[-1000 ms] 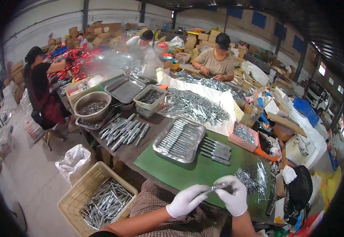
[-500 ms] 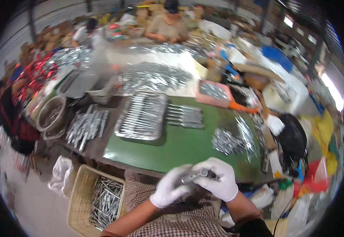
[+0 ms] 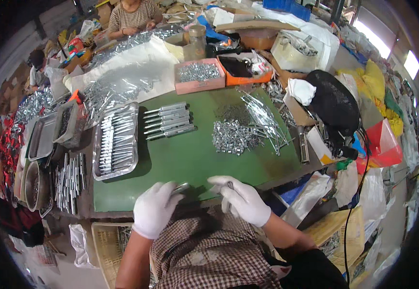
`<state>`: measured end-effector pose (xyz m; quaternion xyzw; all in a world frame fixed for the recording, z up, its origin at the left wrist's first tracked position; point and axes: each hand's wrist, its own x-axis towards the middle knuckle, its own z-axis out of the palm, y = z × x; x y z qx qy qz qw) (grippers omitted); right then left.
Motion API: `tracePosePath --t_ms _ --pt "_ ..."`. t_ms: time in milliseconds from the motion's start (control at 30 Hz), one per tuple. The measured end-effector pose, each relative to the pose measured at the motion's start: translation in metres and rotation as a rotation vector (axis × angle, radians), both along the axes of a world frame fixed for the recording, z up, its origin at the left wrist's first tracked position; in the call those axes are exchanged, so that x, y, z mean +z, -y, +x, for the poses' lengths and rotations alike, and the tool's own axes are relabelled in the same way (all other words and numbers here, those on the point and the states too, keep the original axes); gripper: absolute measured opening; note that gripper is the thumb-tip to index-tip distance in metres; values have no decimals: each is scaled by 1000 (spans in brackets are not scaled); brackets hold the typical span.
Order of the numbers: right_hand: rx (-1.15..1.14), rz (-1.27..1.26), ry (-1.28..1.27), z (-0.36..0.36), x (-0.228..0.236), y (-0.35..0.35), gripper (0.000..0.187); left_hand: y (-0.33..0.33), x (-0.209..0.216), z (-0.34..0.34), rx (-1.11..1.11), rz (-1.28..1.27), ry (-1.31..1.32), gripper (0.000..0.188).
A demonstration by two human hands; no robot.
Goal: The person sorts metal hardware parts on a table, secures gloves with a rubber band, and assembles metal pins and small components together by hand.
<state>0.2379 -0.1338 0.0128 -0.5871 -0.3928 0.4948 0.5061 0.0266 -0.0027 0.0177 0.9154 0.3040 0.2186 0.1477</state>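
My left hand [image 3: 155, 208], in a white glove, is closed round a short metal tube [image 3: 182, 187] that pokes out past the thumb, over the near edge of the green table top [image 3: 171, 166]. To its right and apart from it, my gloved right hand [image 3: 243, 201] curls its fingers round a small metal piece [image 3: 229, 185], mostly hidden. Beyond the hands lies a row of several metal tubes with thin rods [image 3: 171, 120]. A metal tray [image 3: 135, 156] of similar rod pieces stands left of it. Small metal fittings [image 3: 233, 137] are heaped on the right beside long thin rods [image 3: 269, 123].
A pink box [image 3: 197, 85] of small parts and an orange box [image 3: 248, 79] stand at the back. Loose metal tubes [image 3: 70, 183] lie at the left. Yellow crates [image 3: 106, 245] flank my lap. A co-worker [image 3: 135, 17] sits across. A black cable [image 3: 351, 212] hangs at right.
My hands, earlier together around a metal tube, have moved apart, each with a metal piece. The view has swung right, and the co-worker now appears farther left.
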Motion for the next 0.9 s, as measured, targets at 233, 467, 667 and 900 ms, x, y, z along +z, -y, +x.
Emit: tracePosePath --t_ms 233,467,667,900 --pt "-121 0 -295 7 -25 -6 28 3 8 43 -250 128 -31 32" --pt "-180 -14 86 8 -23 -13 13 5 9 41 -188 44 -107 38" --pt "-190 -77 136 12 -24 -16 17 3 -1 44 -204 -58 -13 35" --pt "-190 -10 280 24 -26 -15 19 7 -2 52 -133 -50 -53 29"
